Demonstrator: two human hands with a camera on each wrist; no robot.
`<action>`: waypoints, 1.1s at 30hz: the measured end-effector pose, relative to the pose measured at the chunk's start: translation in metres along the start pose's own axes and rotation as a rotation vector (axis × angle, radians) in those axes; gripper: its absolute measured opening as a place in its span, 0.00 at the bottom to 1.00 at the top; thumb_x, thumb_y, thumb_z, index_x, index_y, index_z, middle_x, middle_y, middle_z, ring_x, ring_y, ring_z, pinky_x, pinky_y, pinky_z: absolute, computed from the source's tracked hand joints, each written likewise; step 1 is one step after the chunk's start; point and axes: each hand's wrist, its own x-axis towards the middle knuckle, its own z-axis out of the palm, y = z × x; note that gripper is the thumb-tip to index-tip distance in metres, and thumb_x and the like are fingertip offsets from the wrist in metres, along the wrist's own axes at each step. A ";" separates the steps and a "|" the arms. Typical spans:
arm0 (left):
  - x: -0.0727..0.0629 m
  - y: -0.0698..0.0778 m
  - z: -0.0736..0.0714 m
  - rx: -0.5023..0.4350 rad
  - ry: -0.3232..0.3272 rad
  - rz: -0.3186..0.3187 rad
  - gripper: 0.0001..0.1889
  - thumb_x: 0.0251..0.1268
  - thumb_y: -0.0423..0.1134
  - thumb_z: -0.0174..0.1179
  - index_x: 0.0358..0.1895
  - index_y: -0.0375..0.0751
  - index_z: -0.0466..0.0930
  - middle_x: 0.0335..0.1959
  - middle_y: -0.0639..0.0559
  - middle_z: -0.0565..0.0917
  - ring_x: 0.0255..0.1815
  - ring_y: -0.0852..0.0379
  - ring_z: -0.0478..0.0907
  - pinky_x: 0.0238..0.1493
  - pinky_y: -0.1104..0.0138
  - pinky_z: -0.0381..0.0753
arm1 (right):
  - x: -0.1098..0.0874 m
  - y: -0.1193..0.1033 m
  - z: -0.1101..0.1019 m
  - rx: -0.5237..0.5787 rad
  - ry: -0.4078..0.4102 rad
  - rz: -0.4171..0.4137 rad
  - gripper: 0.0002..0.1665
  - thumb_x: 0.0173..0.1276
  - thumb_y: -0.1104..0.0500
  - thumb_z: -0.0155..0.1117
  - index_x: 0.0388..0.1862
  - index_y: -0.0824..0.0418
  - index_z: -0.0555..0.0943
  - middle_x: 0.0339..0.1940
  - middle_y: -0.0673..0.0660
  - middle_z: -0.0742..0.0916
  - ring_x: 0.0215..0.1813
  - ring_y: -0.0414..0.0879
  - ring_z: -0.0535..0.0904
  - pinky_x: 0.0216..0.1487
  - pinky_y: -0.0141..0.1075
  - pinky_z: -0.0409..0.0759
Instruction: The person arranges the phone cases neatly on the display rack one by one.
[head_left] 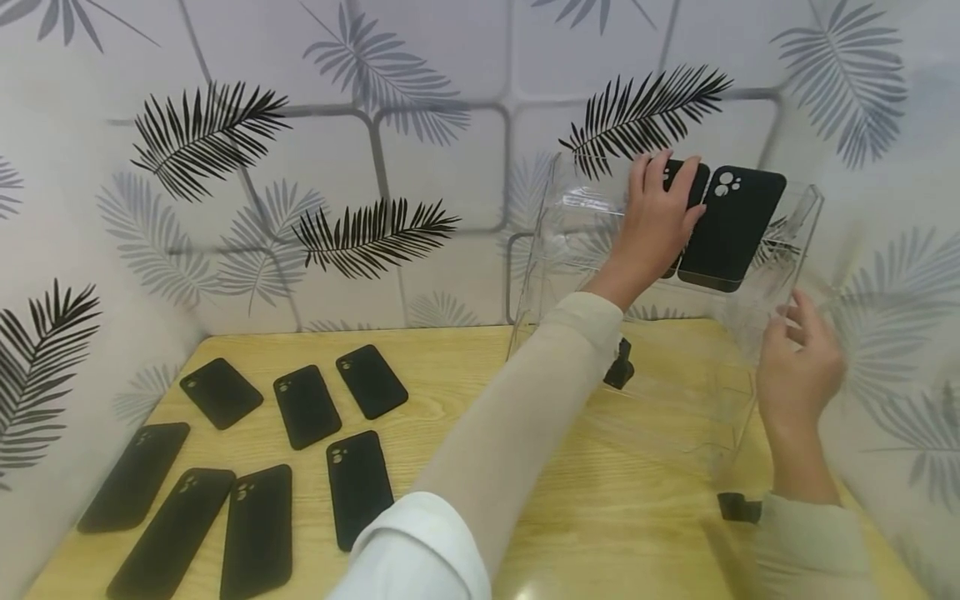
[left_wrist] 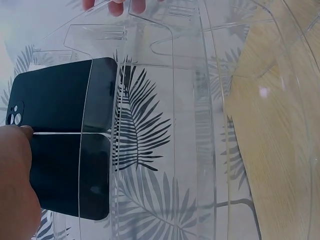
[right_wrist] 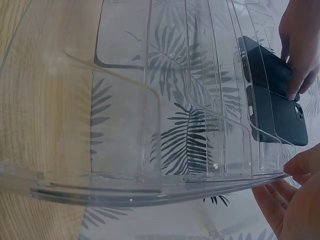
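A clear stepped display rack (head_left: 577,237) stands at the right, with two black phone cases side by side in its top tier. My left hand (head_left: 660,212) grips the left phone case (head_left: 699,185), fingers over its top and thumb at its right edge. Beside it leans the right phone case (head_left: 731,229), its camera cutouts at the top. My right hand (head_left: 801,362) holds the rack's right side; in the right wrist view its thumb (right_wrist: 302,164) is at the side panel's edge with fingers outside. The left wrist view shows both cases' lower ends behind the tier's clear front lip.
Several black phone cases, one of them this case (head_left: 360,487), lie spread over the left of the wooden table (head_left: 450,392). Black clip-like pieces (head_left: 738,507) sit near the rack's base. A leaf-patterned wall (head_left: 442,275) rises behind the table.
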 end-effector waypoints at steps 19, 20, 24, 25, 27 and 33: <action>-0.004 -0.011 -0.014 -0.051 -0.047 0.057 0.33 0.77 0.58 0.51 0.78 0.49 0.60 0.78 0.41 0.59 0.80 0.46 0.52 0.82 0.61 0.44 | -0.002 -0.003 -0.001 -0.005 -0.010 0.016 0.24 0.73 0.57 0.55 0.65 0.45 0.82 0.54 0.56 0.89 0.35 0.11 0.68 0.48 0.18 0.69; -0.006 -0.013 -0.014 -0.050 -0.045 0.057 0.33 0.77 0.58 0.51 0.78 0.50 0.60 0.78 0.41 0.59 0.80 0.46 0.52 0.82 0.61 0.44 | -0.002 -0.003 -0.001 -0.006 -0.014 0.018 0.24 0.73 0.57 0.55 0.65 0.45 0.82 0.54 0.56 0.89 0.35 0.11 0.68 0.48 0.19 0.69; -0.015 -0.023 -0.016 -0.045 -0.019 0.058 0.33 0.77 0.59 0.51 0.78 0.50 0.60 0.77 0.41 0.59 0.79 0.47 0.53 0.81 0.62 0.47 | -0.002 -0.002 0.001 -0.006 -0.025 0.037 0.24 0.73 0.56 0.55 0.66 0.44 0.81 0.55 0.55 0.89 0.36 0.12 0.69 0.47 0.18 0.70; -0.018 -0.026 -0.017 -0.042 -0.015 0.056 0.33 0.76 0.59 0.51 0.78 0.50 0.60 0.77 0.41 0.59 0.78 0.47 0.54 0.81 0.63 0.47 | -0.002 -0.001 0.001 -0.004 -0.025 0.041 0.24 0.73 0.56 0.55 0.66 0.44 0.81 0.55 0.54 0.89 0.36 0.12 0.70 0.47 0.18 0.70; -0.024 -0.032 -0.020 -0.044 -0.019 0.050 0.34 0.77 0.59 0.50 0.79 0.50 0.59 0.77 0.42 0.59 0.78 0.47 0.54 0.81 0.64 0.48 | 0.000 0.000 0.002 0.000 -0.023 0.046 0.24 0.74 0.55 0.55 0.66 0.44 0.81 0.55 0.53 0.89 0.36 0.13 0.70 0.45 0.17 0.70; -0.046 -0.050 -0.028 -0.084 -0.042 0.034 0.34 0.77 0.59 0.51 0.79 0.51 0.58 0.77 0.43 0.59 0.78 0.48 0.54 0.79 0.64 0.50 | 0.001 0.002 0.001 -0.001 -0.025 0.065 0.24 0.73 0.56 0.56 0.65 0.42 0.82 0.55 0.51 0.89 0.36 0.12 0.71 0.45 0.17 0.71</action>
